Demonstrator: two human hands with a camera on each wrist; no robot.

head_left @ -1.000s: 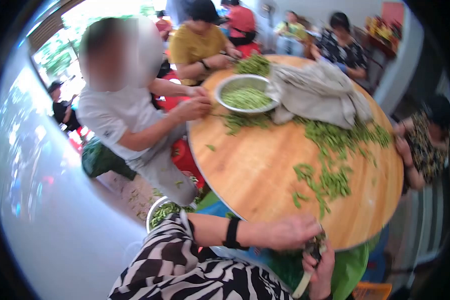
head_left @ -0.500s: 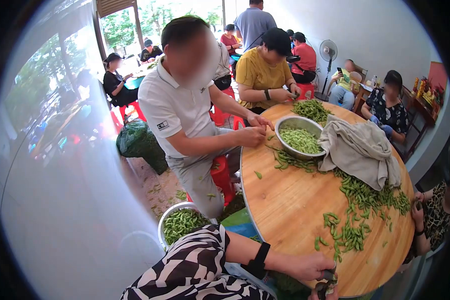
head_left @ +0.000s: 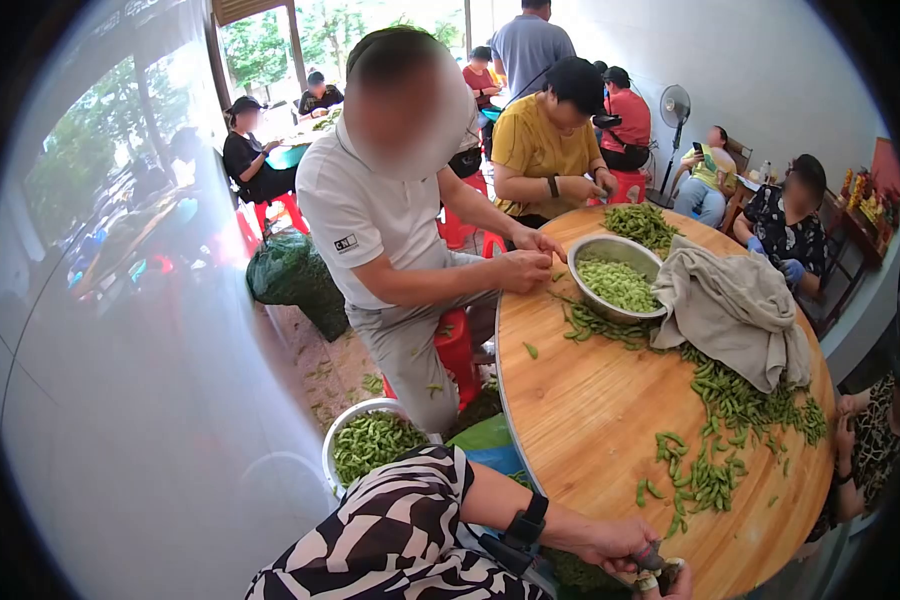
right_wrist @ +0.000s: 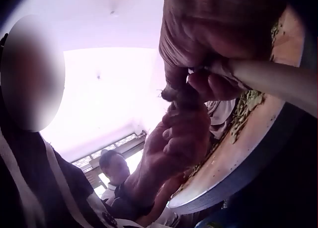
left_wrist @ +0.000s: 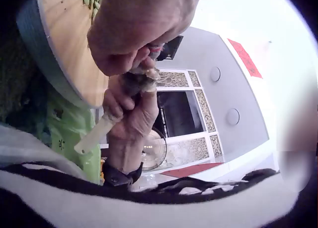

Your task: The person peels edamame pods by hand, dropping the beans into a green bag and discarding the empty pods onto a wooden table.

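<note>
At the lower edge of the head view, my left hand (head_left: 615,543) meets my right hand (head_left: 677,585), which is mostly cut off. The left wrist view has my left hand (left_wrist: 144,26) with curled fingers against a small dark thing with pale edges (left_wrist: 141,82), too blurred to name. Below it, my right hand (left_wrist: 131,121) grips a pale handle (left_wrist: 94,136). From the right wrist, the handle (right_wrist: 273,79) sticks out of my right hand (right_wrist: 213,34), its far end hidden. My left hand (right_wrist: 174,136) touches the dark thing.
The round wooden table (head_left: 590,420) bears loose green pods (head_left: 710,480), a metal bowl of shelled beans (head_left: 615,283) and a grey cloth (head_left: 735,305). A basin of pods (head_left: 370,445) stands at lower left. A person in white (head_left: 390,200) sits across; several others sit around.
The head view has swung, bringing the table lower and farther right. Both hands now lie nearer the bottom edge, and the pale handle, visible there a second ago, is out of that view.
</note>
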